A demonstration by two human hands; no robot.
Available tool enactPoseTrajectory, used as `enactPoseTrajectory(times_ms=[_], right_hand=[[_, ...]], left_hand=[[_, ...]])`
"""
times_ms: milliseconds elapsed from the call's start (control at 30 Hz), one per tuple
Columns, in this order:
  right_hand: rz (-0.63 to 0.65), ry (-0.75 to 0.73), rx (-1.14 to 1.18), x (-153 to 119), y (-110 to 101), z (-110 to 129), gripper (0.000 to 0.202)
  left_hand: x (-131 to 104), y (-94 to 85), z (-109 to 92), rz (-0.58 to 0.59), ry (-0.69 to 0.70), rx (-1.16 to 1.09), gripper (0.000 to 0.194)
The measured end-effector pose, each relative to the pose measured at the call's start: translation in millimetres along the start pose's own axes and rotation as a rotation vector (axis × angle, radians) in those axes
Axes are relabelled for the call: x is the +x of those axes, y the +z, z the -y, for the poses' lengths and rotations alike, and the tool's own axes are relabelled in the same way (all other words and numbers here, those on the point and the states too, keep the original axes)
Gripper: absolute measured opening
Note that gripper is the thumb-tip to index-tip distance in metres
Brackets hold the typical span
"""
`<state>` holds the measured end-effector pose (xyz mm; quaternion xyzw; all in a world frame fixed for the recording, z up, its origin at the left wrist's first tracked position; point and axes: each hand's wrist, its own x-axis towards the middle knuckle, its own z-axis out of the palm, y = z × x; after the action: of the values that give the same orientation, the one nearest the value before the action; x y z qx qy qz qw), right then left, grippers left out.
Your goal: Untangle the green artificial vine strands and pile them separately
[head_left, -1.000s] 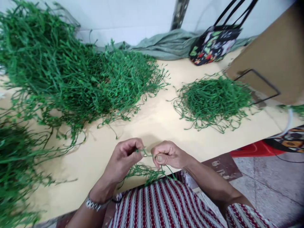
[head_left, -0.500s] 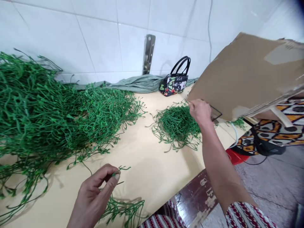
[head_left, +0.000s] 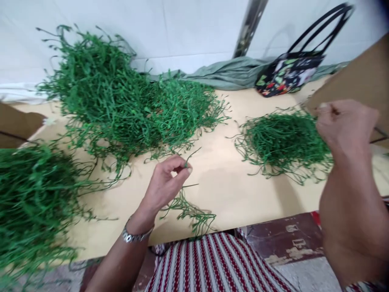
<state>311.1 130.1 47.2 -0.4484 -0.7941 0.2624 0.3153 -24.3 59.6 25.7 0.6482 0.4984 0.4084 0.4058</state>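
Observation:
My left hand [head_left: 165, 178], with a metal watch [head_left: 135, 236] on its wrist, is closed in a pinch on a thin green artificial stem [head_left: 194, 153]. Below its fingertips a small bunch of green stems [head_left: 197, 214] lies near the table's front edge. My right hand [head_left: 346, 123] is closed, held over the right end of a rounded pile of green stems [head_left: 282, 142], in front of a brown cardboard box [head_left: 361, 77]. Whatever may be in its fingers is too small or blurred to make out.
A large heap of green stems [head_left: 121, 97] fills the back left of the pale table [head_left: 231, 194]. Another heap [head_left: 33, 198] lies at front left, beside a brown cardboard piece [head_left: 18, 121]. A floral handbag [head_left: 288, 77] and a green cloth [head_left: 231, 73] lie along the tiled wall.
The view has swung left, bringing the front-left heap into sight. My left hand still pinches a stem, its visible part now angled upward. My right hand remains closed by the right pile and the cardboard.

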Motion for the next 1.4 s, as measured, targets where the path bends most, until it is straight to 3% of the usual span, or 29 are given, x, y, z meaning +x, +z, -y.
enactPoseTrajectory(times_ms=[233, 400, 533, 667, 733, 867, 1033, 1167, 1267, 1400], right_hand=[[0.238, -0.084, -0.006, -1.1, 120.8, 57.9, 0.023], [0.501, -0.018, 0.150, 4.7, 161.2, 70.3, 0.028], [0.463, -0.023, 0.052, 4.3, 169.7, 72.2, 0.024], [0.372, -0.009, 0.124, 1.3, 164.5, 74.7, 0.028], [0.355, 0.014, 0.211, 0.2, 160.0, 74.4, 0.028], [0.326, 0.035, 0.412, -2.6, 156.2, 70.3, 0.032], [0.243, -0.003, 0.467, -8.2, 159.7, 65.5, 0.030], [0.208, -0.003, 0.556, -11.9, 164.4, 63.8, 0.030], [0.141, 0.038, 0.654, -14.1, 168.9, 61.9, 0.031], [0.127, 0.060, 0.704, -16.9, 175.7, 59.4, 0.033]], left_hand=[[10.5, 4.7, -2.4, 0.046, -0.026, -0.076, 0.013], [10.0, 5.7, -1.2, 0.041, -0.001, -0.168, 0.012], [6.2, 3.5, 0.4, -0.028, -0.026, -0.296, 0.002], [-0.8, -1.8, 3.7, -0.043, -0.029, -0.387, 0.021], [-5.8, -4.4, 6.2, -0.060, 0.014, -0.291, 0.024], [-16.9, -2.8, 14.8, -0.128, 0.188, 0.112, 0.014], [-26.8, 7.4, 31.7, -0.105, 0.321, 0.473, 0.020], [-30.1, 10.5, 38.2, -0.080, 0.363, 0.529, 0.020], [-30.1, 10.0, 38.8, -0.151, 0.392, 0.529, 0.016], [-30.0, 10.4, 35.7, -0.220, 0.422, 0.583, 0.025]])
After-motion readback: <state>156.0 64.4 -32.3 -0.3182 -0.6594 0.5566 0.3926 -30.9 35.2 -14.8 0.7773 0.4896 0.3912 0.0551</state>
